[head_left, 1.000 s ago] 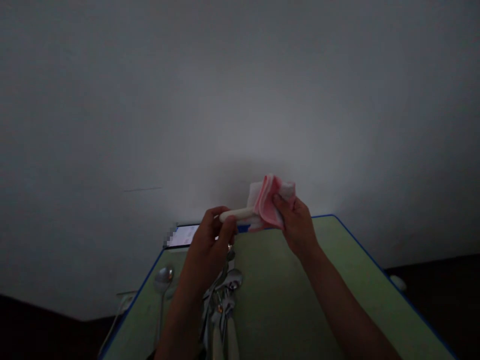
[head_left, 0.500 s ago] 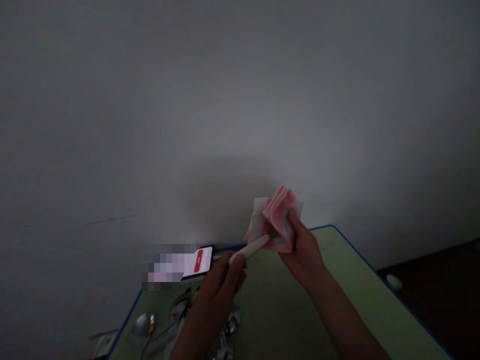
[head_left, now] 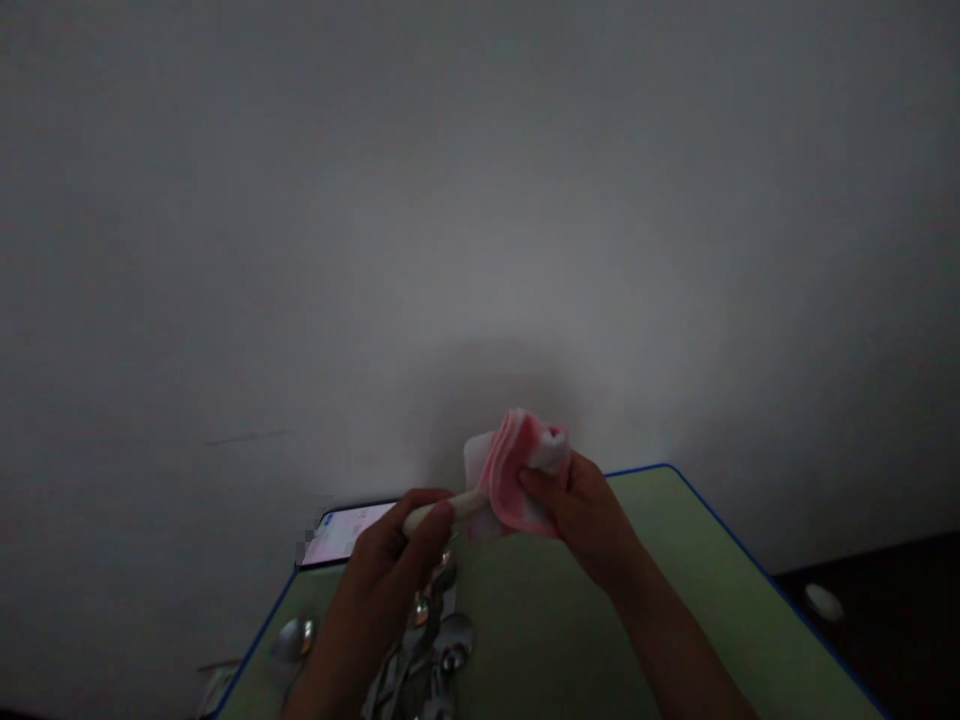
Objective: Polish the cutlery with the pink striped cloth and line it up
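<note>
My left hand (head_left: pixel 401 545) is closed round a pale, off-white handle (head_left: pixel 442 510), which points up and to the right. The far end of this handled utensil disappears inside a folded pink and white cloth (head_left: pixel 514 475), so its kind cannot be made out. My right hand (head_left: pixel 589 510) grips the cloth from the right, thumb pressed on its near face, wrapping it about the hidden end. Both hands are held above the green table. Below and beside my left forearm lie several metal spoons and other utensils (head_left: pixel 454 640).
A smartphone (head_left: pixel 345 535) with a lit screen lies at the table's back left, partly behind my left hand. The green table (head_left: pixel 675 580) has a blue edge and meets a grey wall (head_left: pixel 480 200). A single spoon (head_left: pixel 292 640) lies near the left edge. A white object (head_left: pixel 823 602) is beyond the right edge.
Both hands, with the handle and cloth, have moved left and slightly down in view. The cloth is now folded more closely over the utensil's end, with my right thumb across it.
</note>
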`<control>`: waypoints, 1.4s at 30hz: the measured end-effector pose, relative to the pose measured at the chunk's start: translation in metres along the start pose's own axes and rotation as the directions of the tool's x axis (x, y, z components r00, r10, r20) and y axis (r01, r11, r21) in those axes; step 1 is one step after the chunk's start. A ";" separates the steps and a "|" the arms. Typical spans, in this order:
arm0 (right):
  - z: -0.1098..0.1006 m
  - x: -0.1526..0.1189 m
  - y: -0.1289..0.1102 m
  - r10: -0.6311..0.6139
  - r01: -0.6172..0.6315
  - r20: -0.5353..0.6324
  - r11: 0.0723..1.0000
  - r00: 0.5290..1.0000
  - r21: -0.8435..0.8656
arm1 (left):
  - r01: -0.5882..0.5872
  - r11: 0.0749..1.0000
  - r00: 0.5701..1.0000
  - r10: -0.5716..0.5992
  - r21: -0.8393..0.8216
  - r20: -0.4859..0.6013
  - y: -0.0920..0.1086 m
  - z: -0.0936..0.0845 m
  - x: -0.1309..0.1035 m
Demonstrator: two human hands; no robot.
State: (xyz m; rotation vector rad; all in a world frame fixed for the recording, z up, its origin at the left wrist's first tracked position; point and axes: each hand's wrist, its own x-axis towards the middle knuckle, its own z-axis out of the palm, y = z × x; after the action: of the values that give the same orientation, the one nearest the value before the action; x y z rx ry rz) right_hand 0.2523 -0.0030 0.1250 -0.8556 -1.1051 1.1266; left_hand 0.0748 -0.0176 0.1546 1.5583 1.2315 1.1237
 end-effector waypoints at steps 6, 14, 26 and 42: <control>0.015 -0.001 0.005 -0.032 0.055 -0.255 0.995 0.967 0.081 | -0.060 0.975 0.985 0.022 0.215 0.171 0.005 -0.008 -0.007; 0.022 0.005 0.004 0.051 0.077 -0.228 0.852 0.972 0.519 | -0.117 0.967 0.993 0.117 0.224 0.016 0.005 -0.002 -0.005; 0.020 -0.001 0.009 0.109 -0.011 -0.149 0.840 0.983 0.543 | -0.176 0.945 0.980 0.141 0.277 0.144 -0.002 0.000 -0.002; 0.021 -0.004 0.000 0.052 0.037 -0.175 0.882 0.983 0.469 | -0.181 0.935 0.945 0.080 0.306 0.316 -0.017 -0.004 0.002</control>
State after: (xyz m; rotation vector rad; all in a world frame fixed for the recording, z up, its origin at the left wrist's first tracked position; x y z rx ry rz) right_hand 0.2313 -0.0073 0.1292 -0.5615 -0.6320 1.2285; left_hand 0.0673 -0.0128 0.1393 2.0091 1.1617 0.7452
